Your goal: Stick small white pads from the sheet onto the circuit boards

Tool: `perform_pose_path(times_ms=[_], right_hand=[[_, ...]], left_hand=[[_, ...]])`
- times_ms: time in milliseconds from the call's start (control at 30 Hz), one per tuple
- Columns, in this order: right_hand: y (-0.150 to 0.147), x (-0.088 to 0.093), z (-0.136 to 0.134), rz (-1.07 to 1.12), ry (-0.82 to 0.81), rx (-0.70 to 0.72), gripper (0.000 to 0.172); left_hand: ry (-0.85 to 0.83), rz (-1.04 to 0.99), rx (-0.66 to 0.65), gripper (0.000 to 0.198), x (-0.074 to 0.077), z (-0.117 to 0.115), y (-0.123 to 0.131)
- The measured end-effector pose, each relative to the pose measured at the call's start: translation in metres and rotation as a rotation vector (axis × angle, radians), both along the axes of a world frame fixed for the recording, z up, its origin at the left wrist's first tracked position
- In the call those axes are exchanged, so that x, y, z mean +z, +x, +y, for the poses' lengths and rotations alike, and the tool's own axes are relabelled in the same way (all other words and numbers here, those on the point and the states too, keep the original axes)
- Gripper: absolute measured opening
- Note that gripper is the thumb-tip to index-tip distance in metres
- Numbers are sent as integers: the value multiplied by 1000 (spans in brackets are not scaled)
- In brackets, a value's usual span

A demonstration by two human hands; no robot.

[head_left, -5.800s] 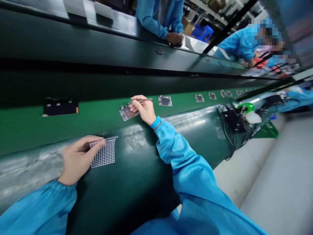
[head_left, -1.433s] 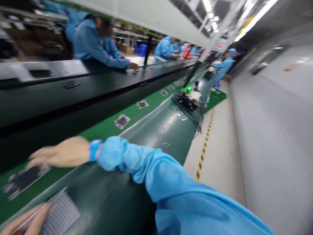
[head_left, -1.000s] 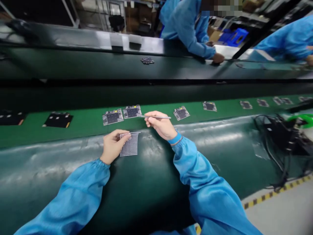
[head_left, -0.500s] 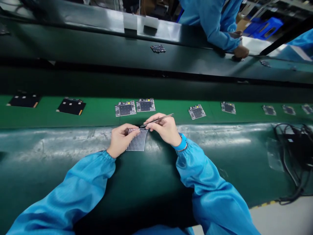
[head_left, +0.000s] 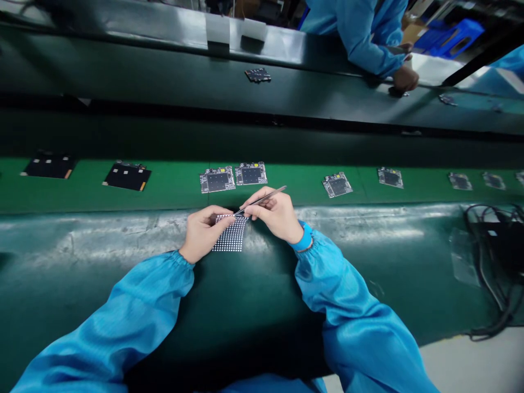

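Note:
My left hand (head_left: pixel 206 232) pinches the upper left edge of a dark sheet dotted with rows of small white pads (head_left: pixel 230 236). The sheet hangs over the padded front edge of the bench. Between the thumb and fingers of my right hand (head_left: pixel 275 214) is a pair of metal tweezers (head_left: pixel 264 198), slanting down to the left. Their tips meet the sheet's top edge, close to my left thumb; what they grip there is too small to make out. Just beyond my hands, two circuit boards (head_left: pixel 217 179) lie side by side on the green belt.
More circuit boards (head_left: pixel 337 185) lie along the belt to the right, and black flat panels (head_left: pixel 127 176) to the left. Black cables (head_left: pixel 487 273) and a clear plastic bag (head_left: pixel 464 256) are at the right. Across the line, a co-worker's hand (head_left: pixel 405 78) rests near another bench.
The boards and panels on the belt have shifted slightly right in view. My hands stay almost in place, and the tweezers have tilted a little more steeply.

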State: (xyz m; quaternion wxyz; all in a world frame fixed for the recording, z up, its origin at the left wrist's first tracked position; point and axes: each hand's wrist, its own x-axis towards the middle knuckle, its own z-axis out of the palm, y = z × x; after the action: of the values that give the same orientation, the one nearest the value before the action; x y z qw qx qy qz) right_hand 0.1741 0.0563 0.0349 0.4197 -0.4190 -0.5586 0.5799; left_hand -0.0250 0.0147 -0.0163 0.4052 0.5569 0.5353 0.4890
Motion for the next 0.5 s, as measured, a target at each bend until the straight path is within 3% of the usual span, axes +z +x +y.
perform_pose_path(times_ms=[233,400,500], right_hand=[[6,-3,8,39,3,-85,24],[21,-24,66,-41,85,-307,25],[24,-39,104,-87,61,-334,26]], left_hand=[[-26,-1,-9,14,-3,0,-1],[-12,26,16,16,-3,-1,0],[-1,39,15,15,-3,-2,-1]])
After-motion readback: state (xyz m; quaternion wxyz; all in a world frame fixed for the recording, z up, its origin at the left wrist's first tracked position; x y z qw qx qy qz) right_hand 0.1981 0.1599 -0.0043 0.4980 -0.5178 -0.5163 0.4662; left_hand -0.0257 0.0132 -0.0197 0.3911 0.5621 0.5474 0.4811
